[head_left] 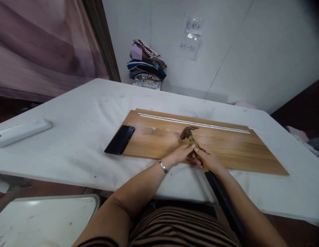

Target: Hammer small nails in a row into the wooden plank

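A claw hammer (189, 132) with a rusty head and a yellow and black handle slants over the wooden board (252, 156). My right hand (209, 158) is closed round the yellow upper part of the handle, and the long black end runs back along my right forearm. From the other side, my left hand (183, 154) meets the handle just below the head, its thumb against it and its fingers curled beneath. Whether those fingers also pinch something small is hidden. Several loose nails (151, 130) lie on the board, left of the hammer.
A black phone (120, 140) rests on the board's left end. Two white marked strips (192, 122) run along its far edge. The board lies on a white-covered table (79, 113). A white plastic object (22, 132) sits at the left, and folded cloths (147, 67) are stacked behind.
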`<state>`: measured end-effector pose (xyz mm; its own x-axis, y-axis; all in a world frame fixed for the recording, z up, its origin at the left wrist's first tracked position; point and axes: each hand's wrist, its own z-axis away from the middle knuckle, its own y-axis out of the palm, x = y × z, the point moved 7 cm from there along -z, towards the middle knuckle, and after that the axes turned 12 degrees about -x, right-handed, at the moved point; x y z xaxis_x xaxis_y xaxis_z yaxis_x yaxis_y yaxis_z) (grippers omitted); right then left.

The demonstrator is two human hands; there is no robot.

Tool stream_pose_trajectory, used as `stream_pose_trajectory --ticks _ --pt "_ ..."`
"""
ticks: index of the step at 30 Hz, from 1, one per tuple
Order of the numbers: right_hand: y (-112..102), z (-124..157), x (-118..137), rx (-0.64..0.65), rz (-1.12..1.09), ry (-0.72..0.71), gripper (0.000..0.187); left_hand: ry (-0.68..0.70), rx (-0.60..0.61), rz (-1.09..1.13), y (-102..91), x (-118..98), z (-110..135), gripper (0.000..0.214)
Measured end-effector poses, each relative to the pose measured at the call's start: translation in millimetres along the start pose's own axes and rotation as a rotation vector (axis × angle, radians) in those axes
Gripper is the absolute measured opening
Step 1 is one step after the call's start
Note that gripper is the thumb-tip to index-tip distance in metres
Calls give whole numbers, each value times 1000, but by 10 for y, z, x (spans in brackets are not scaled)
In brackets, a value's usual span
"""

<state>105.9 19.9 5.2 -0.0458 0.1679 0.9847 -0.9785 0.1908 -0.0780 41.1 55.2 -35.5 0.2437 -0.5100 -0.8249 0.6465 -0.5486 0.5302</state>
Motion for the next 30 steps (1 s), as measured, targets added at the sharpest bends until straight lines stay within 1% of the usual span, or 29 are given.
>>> stream_pose_trajectory --ticks 3,8,15,19,22,27,30 --pt "-3 -5 -4 -3 12 3 31 -11 4 4 1 13 -7 53" --pt "3 -2 22 -12 12 -15 31 10 -9 -5 -5 -7 -3 52" --pt "12 -7 2 6 -16 -11 31 -2 -15 -26 0 -18 5 54" --pt "9 -11 -14 3 -14 1 31 -15 -30 -20 -14 -8 3 55" --pt "15 -1 7 4 -14 -14 29 -12 -11 -17 -4 -11 4 54" --pt "15 5 17 -14 -11 -6 32 -19 -36 -27 -17 -15 5 54" --pt "13 2 15 -13 -13 -6 31 -21 -26 -28 -11 -15 13 53"
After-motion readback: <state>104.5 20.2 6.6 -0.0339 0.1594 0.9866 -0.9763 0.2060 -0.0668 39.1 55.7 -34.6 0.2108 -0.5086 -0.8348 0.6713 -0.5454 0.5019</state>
